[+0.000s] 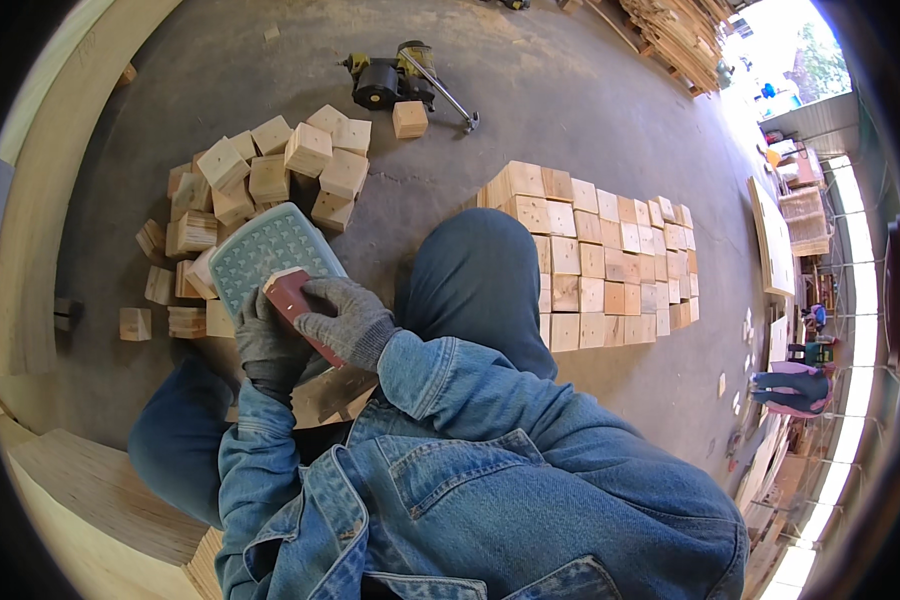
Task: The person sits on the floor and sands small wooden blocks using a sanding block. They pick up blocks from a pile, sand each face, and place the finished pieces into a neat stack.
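Both my hands wear grey knit gloves and close round a reddish-brown oblong block (288,292), tilted, with a pale, raw-looking edge at its far end. My left hand (268,348) grips its left side. On the right side lies my right hand (348,318), its fingers bent over the top. Just beyond and partly under the block is a teal plastic stool (275,245) with a raised star pattern on its seat. What the block's underside looks like is hidden by my gloves.
Loose wooden blocks (310,148) lie heaped beyond and left of the stool. A neat stack of blocks (610,260) stands right of my knee. Farther off are a nail gun (380,82), a hammer (445,92) and a single block (409,119). Another person (795,388) is at far right.
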{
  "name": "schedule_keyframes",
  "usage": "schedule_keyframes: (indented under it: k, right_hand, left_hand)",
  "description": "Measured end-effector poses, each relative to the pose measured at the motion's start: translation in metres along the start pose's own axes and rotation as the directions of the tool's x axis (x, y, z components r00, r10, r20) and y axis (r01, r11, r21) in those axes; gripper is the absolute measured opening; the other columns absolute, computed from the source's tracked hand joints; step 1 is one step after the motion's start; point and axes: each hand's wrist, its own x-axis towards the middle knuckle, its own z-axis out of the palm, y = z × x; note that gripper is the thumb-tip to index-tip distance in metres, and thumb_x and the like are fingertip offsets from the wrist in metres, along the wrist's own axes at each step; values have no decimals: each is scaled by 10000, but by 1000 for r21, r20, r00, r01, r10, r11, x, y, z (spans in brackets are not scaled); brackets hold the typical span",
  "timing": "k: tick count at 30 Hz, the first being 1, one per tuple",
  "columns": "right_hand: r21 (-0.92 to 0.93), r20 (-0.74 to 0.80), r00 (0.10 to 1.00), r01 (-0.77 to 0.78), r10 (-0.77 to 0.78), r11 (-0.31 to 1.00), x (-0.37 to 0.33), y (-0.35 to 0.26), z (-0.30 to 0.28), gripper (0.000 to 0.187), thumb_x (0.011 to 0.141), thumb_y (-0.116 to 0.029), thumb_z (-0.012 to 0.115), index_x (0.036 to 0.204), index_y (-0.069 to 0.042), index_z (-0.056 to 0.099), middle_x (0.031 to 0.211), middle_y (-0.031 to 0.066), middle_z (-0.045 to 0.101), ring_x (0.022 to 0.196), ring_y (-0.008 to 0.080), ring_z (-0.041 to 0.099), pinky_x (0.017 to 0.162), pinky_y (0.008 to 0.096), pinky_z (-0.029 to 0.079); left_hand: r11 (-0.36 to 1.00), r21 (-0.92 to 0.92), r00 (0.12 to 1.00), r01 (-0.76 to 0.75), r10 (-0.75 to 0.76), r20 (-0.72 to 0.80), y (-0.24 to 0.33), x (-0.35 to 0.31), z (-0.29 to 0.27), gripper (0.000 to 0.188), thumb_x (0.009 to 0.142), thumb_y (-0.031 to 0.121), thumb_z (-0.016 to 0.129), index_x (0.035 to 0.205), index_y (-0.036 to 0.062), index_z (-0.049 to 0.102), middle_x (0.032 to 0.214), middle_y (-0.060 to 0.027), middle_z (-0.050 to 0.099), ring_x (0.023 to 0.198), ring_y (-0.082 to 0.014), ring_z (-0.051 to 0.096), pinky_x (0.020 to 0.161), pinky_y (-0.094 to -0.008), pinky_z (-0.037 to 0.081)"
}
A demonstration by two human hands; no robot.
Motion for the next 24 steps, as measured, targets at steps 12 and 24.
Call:
schedule_keyframes:
  k: [12, 24]
  right_hand:
    - [-16, 42, 999, -28, 29, 999, 0, -2, -2, 646, 911, -332, 797, 1441, -22, 597, 1413, 205, 612, 1268, 327, 633, 1111, 392, 492]
    - [38, 54, 997, -53, 51, 998, -1, -3, -1, 644, 894, -328, 807, 1429, -30, 609, 1410, 196, 625, 1286, 337, 615, 1140, 377, 456]
  left_hand:
    - [998, 60, 999, 10, -13, 41, -4, 1, 3, 1028, 671, 559, 885, 1493, 111, 463, 1478, -190, 511, 1415, -400, 432, 1201, -512, 349]
    - [997, 75, 999, 15, -18, 31, -5, -1, 5, 1104, 629, 597, 894, 1514, 117, 440, 1493, -169, 501, 1434, -378, 414, 1218, -497, 319]
